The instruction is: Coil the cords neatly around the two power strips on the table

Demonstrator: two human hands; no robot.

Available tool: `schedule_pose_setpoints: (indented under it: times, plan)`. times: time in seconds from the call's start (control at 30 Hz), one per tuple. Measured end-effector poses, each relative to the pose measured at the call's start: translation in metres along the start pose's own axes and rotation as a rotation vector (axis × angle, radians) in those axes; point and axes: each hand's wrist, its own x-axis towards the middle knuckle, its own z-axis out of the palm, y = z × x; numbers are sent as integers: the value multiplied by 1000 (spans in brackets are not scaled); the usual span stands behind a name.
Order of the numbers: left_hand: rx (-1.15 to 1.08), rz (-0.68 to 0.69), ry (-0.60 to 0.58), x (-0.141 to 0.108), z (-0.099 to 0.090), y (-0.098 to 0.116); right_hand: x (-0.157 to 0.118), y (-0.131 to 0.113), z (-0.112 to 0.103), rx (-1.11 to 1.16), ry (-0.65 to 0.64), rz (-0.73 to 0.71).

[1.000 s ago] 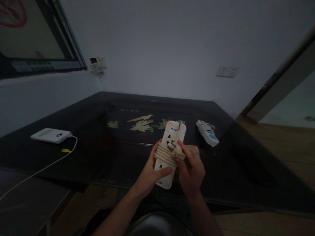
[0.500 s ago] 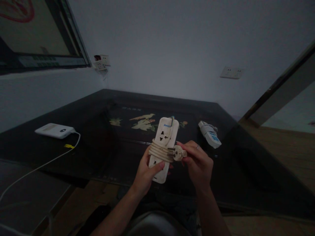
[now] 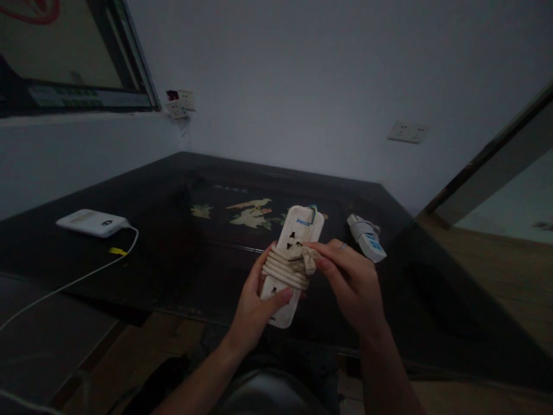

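Note:
A white power strip [image 3: 284, 311] marked PHILIPS is held tilted above the dark table [image 3: 181, 265]. Its white cord [image 3: 276, 268] is wound several times around the strip's middle. My left hand [image 3: 254, 300] grips the lower part from the left, thumb across the front and fingers behind. Between the thumb and fingers of my right hand [image 3: 352, 276] is the cord's plug [image 3: 309, 260], its pins pointing left over the wound cord. Whether the plug touches the cord I cannot tell.
A second power strip [image 3: 367, 237], wrapped in its own cord, lies to the right. At the left rests a white device [image 3: 90, 223] with a cable and a yellow tag [image 3: 117, 252]. Wall sockets [image 3: 408, 132] are behind the table; a window [image 3: 78, 52] is at upper left.
My right hand has turned the plug and brought it slightly left and up against the strip's front. The strip's top has shifted a little right.

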Motion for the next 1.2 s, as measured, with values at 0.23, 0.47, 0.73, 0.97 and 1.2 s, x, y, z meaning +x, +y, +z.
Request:
schedule_pose_setpoints:
  times: [0.23, 0.47, 0.73, 0.97, 1.2]
  plan:
    - [13, 31, 22, 1, -1, 0, 10, -3, -1, -43, -50, -3]
    - [62, 31, 32, -2, 5, 3, 13, -5, -2, -129, -103, -15]
    - [80, -25, -9, 1, 0, -2, 15, 6, -4, -321, -215, -114]
    - [80, -95, -30, 3, -2, -2, 29, 19, -8, -444, -368, -245]
    - [34, -102, -48, 4, 1, -11, 41, 20, -10, -444, -473, -275]
